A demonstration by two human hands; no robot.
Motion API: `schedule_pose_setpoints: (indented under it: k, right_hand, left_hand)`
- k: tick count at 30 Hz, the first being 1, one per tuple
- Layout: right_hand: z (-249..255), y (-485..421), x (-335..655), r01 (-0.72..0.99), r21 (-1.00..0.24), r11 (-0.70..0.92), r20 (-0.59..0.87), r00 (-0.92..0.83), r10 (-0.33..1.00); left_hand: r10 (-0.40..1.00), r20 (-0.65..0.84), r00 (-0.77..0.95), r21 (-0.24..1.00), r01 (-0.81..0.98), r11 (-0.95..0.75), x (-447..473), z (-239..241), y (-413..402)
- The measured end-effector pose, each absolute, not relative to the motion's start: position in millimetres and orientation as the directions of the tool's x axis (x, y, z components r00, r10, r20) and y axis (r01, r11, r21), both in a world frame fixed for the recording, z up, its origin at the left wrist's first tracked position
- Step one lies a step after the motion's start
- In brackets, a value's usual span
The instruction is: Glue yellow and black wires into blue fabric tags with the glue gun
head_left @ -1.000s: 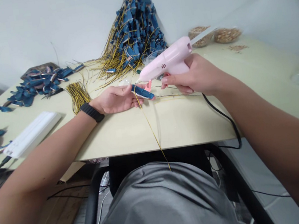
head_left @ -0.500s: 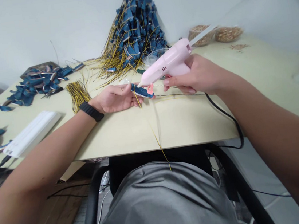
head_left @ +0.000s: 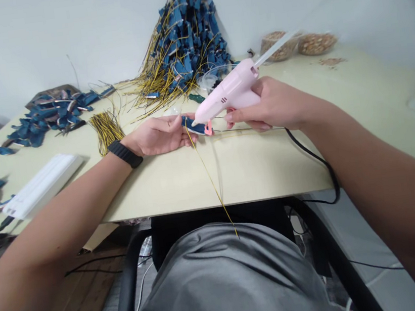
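Item: blue piece, small, with a thin yellow wire stem running from it past the near edge of the surface toward the lap. Position: on the surface, centre, pinned at the fingertips of the left hand, which is closed lightly on its left end.

Item: pink glue gun, clenched in the right hand, a finger laid along the trigger side. Nozzle is angled down-left and meets the blue piece where the stem joins it. A clear glue stick projects from the rear; a black cord drops over the surface edge.

Handling, as judged: the tip is best kept on the joint, with the trigger pressed gently so that only a small bead is laid. The left fingertips are best held clear of the nozzle and of fresh glue. The piece is kept flat and the stem straight until the bead sets.

Adjacent stock: a tall heap of finished pieces at the wall; loose blue pieces far left; a bundle of yellow wires; a white strip near the left edge.
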State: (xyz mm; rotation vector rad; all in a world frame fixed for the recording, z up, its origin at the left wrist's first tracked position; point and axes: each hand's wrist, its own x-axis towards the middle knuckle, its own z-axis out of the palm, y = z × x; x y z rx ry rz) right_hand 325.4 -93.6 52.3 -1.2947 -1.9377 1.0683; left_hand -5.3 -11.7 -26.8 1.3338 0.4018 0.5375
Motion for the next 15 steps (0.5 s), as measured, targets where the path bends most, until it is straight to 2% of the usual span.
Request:
schedule_pose_setpoints:
  k: [6,15]
  right_hand:
    - [58,-95,328,0.527,-0.827,0.198,-0.004,-0.357,0.934]
    - [59,-91,338,0.562,-0.806,0.184,-0.039,-0.360,0.932]
  left_hand:
    - [0.626,-0.033,0.779,0.969,-0.129,0.212,-8,-29,-9]
    - [0.561,-0.014,0.827,0.971,-0.124,0.206,-10,-30,-1]
